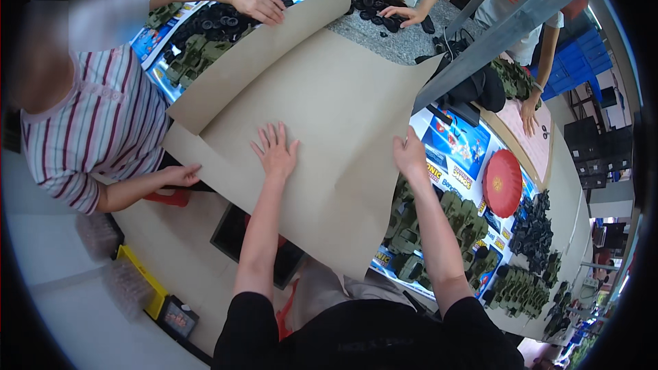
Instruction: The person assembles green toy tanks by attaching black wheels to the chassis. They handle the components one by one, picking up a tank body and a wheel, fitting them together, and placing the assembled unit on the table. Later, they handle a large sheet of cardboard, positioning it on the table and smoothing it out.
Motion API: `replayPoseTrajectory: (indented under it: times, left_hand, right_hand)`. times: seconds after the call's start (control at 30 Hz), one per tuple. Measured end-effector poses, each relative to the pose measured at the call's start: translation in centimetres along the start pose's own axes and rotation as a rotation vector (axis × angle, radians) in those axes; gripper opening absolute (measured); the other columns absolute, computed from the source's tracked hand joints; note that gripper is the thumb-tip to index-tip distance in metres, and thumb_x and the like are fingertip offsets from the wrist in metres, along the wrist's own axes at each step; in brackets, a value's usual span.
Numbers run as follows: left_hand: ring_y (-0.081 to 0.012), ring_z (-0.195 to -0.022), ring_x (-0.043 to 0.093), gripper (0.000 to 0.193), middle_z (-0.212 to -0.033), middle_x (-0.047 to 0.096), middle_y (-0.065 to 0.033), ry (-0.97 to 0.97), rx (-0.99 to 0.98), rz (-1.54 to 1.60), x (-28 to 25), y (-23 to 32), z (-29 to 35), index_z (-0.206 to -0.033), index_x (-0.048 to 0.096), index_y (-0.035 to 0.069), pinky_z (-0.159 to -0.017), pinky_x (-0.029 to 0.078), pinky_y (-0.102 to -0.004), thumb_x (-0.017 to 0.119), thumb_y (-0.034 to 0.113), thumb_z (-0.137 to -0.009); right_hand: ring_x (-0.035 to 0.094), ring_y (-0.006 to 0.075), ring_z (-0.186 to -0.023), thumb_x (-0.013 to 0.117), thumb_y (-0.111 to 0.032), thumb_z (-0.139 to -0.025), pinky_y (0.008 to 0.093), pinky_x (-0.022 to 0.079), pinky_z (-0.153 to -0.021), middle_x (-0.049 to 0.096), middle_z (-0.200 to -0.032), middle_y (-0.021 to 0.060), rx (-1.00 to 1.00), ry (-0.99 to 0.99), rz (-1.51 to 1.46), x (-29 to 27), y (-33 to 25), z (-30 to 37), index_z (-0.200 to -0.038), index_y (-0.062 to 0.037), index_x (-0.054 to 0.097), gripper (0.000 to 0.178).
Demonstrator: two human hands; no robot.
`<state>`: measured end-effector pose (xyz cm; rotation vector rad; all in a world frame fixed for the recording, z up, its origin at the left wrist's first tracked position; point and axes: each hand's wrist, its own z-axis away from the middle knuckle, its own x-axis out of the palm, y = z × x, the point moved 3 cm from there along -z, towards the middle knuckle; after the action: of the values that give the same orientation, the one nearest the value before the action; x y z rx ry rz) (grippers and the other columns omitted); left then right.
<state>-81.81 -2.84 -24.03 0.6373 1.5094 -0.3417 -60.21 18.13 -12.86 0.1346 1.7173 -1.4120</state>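
A big sheet of brown kraft paper (329, 89) spreads across the table in front of me, its far left side curled up into a fold. My left hand (277, 153) lies flat on the sheet with fingers spread. At the sheet's right edge, my right hand (410, 156) grips the paper, thumb up. A person in a striped shirt on the left has one hand (260, 6) on the curled part and the other hand (184, 175) at the near left edge. Green toy vehicle parts (445, 223) lie to the right, beside my right forearm.
A red round dish (502, 183) sits on printed sheets at the right, near black parts (531, 226). A grey metal post (507, 27) slants over the table. Black wheels (212, 22) lie behind the curled paper. Another person's hand (530, 115) rests on pink paper beside scissors (545, 132).
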Motion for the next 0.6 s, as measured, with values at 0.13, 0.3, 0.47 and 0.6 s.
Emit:
replayPoseTrajectory:
  times: [0.13,0.3,0.47,0.6]
  left_hand:
    - [-0.0318,-0.139,0.006,0.064,-0.151,0.015,-0.0061,-0.046,-0.047,-0.141,3.7,0.3,-4.6,-0.145,0.019,0.022,-0.107,-0.001,-0.0605,0.025,0.055,-0.091]
    - [-0.0312,-0.139,0.006,0.065,-0.151,0.015,-0.0058,-0.077,-0.089,-0.117,3.6,-0.5,-13.2,-0.145,0.018,0.023,-0.107,-0.001,-0.0602,0.024,0.057,-0.09]
    - [-0.0323,-0.139,0.008,0.064,-0.151,0.015,-0.007,-0.102,-0.047,-0.134,3.3,-3.4,-15.0,-0.144,0.02,0.022,-0.107,0.001,-0.0605,0.028,0.055,-0.09]
    - [-0.0332,-0.139,0.008,0.065,-0.149,0.02,-0.0102,0.107,0.02,-0.13,2.5,-1.3,-7.9,-0.143,0.025,0.016,-0.107,0.001,-0.0595,0.038,0.051,-0.09]
  right_hand:
    - [0.057,0.0474,-0.068,0.046,-0.012,-0.086,0.0512,0.044,-0.06,0.057,-0.071,0.0307,0.023,0.152,-0.032,1.5,0.3,-0.1,-0.1,-0.0004,0.04,0.019]
    - [0.06,0.0437,-0.068,0.051,-0.017,-0.086,0.0508,0.048,-0.064,0.06,-0.073,0.027,0.126,0.165,0.301,3.7,3.6,-5.3,-0.1,0.0003,0.044,0.024]
    - [0.063,0.0368,-0.08,0.056,-0.022,-0.083,0.0439,0.051,-0.071,0.063,-0.086,0.0226,0.041,-0.256,0.627,0.7,-1.4,-2.5,-0.091,0.0014,0.057,0.025]
    - [0.052,0.0348,-0.111,0.056,-0.031,-0.086,0.0387,0.042,-0.093,0.056,-0.115,0.0232,-0.265,-0.066,0.206,3.9,-4.1,-4.6,-0.108,-0.0008,0.058,0.037]
